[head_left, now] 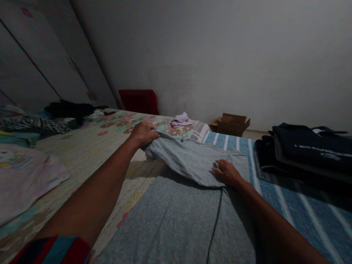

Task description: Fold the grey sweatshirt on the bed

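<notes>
A grey garment (181, 205) lies spread across the bed in front of me, its far part folded back toward me. My left hand (143, 132) is closed on the far folded corner of this grey garment, fingers wrapped over the cloth. My right hand (227, 172) lies flat on the folded part with fingers stretched out, pressing the cloth down. A dark drawstring or seam line (216, 220) runs down the garment toward me.
A stack of folded dark clothes (302, 154) sits at the right on a blue striped sheet (308, 212). A floral bedcover (90, 146) lies left, with a pale cloth (24, 172) and a clothes heap (55, 115). A lilac cloth (180, 120), red crate (139, 101) and cardboard box (231, 124) are farther back.
</notes>
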The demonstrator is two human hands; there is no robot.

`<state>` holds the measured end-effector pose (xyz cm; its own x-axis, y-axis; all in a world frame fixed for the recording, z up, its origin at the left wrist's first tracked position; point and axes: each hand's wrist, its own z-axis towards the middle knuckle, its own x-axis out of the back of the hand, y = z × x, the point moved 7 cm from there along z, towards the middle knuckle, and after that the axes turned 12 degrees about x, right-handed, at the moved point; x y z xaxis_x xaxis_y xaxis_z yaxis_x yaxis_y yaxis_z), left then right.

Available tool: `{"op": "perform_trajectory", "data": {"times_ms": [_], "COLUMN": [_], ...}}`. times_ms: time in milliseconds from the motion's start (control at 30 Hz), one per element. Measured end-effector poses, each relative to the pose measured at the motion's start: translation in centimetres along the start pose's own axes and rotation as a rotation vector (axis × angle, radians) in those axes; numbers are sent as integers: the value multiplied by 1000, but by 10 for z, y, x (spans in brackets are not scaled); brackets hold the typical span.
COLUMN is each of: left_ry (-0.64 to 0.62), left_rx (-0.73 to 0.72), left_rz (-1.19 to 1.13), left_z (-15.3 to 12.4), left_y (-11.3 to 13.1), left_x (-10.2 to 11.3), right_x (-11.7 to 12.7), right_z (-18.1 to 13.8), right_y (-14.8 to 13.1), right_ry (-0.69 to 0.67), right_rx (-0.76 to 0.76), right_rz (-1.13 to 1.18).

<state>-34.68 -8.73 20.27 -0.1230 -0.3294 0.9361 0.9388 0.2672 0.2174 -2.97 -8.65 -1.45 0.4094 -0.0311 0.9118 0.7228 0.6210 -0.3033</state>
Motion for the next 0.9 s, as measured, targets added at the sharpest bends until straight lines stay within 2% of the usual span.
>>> {"op": "perform_trajectory", "data": {"times_ms": [233, 433, 533, 700, 900], "left_ry": [-22, -21, -24, -8, -37], "left_rx": [-49, -87, -77, -41, -129], "left_rz": [-37, -26, -19, -29, -117], "left_z": [-12, -19, -20, -20, -42], "left_y": [17, 28, 33, 45, 78], "left_x": [9, 12, 9, 8, 29], "right_x": [12, 22, 22, 19, 7], "right_z": [-15, -32, -43, -46, -26], "right_y": [-13, -11, -20, -50, -68], "right_ry": [38, 141, 113, 17, -24], "right_rx": [27, -38, -8, 98, 74], "right_rz": [138, 283, 274, 152, 197]}}
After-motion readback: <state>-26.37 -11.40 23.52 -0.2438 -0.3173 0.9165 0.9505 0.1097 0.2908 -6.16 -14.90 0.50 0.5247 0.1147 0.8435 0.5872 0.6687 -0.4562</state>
